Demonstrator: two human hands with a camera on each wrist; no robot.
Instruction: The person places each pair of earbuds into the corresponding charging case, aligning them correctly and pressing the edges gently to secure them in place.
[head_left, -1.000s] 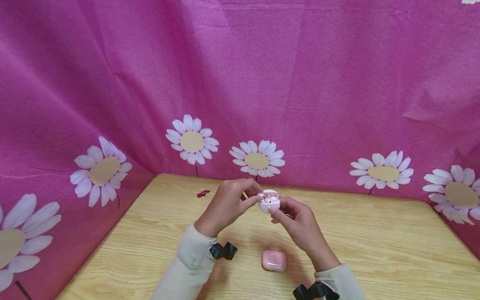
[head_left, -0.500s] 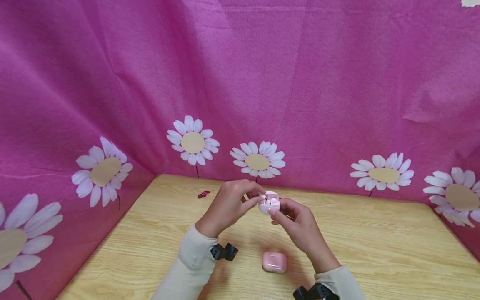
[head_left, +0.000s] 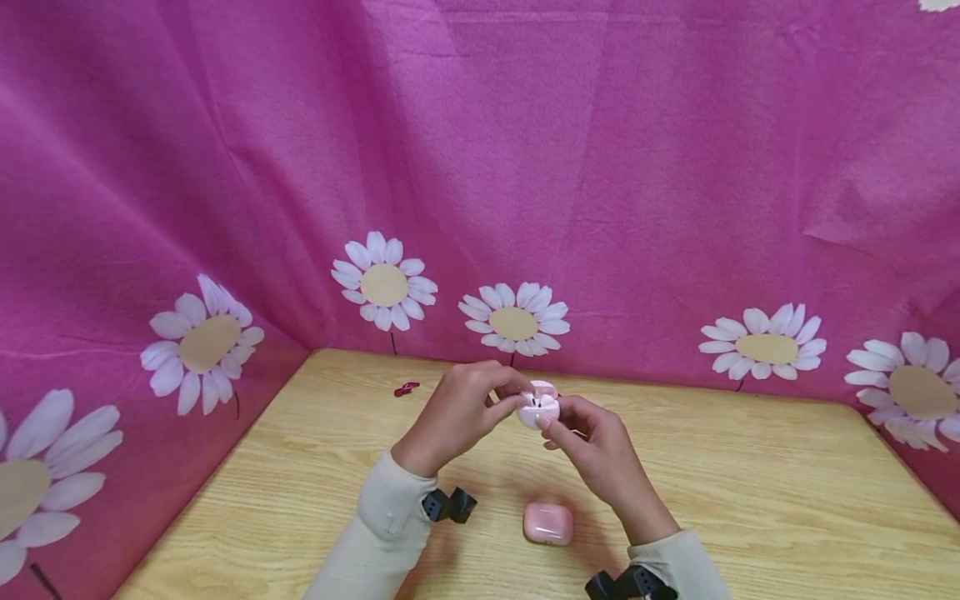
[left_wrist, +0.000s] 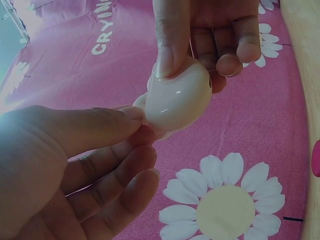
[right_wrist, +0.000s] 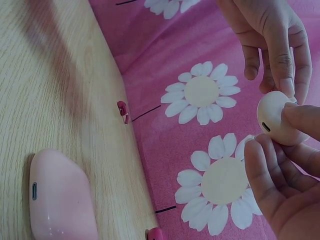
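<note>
over the last second the earbud (left_wrist: 141,102) pinched by the left hand (head_left: 465,410) has dropped lower into the round earbud case (head_left: 538,416), which the right hand (head_left: 602,450) grips, lid up, above the wooden table (head_left: 750,475); it looks nearly seated now, though fingers hide its exact depth.

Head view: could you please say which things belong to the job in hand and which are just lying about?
Likely part of the job:
Open pale earbud case, in the grip of the right hand
Pale earbud, at the fingertips of the left hand

Apparently just lying about:
Pink case, untouched on the table
Small red item, towards the table's far left
</note>
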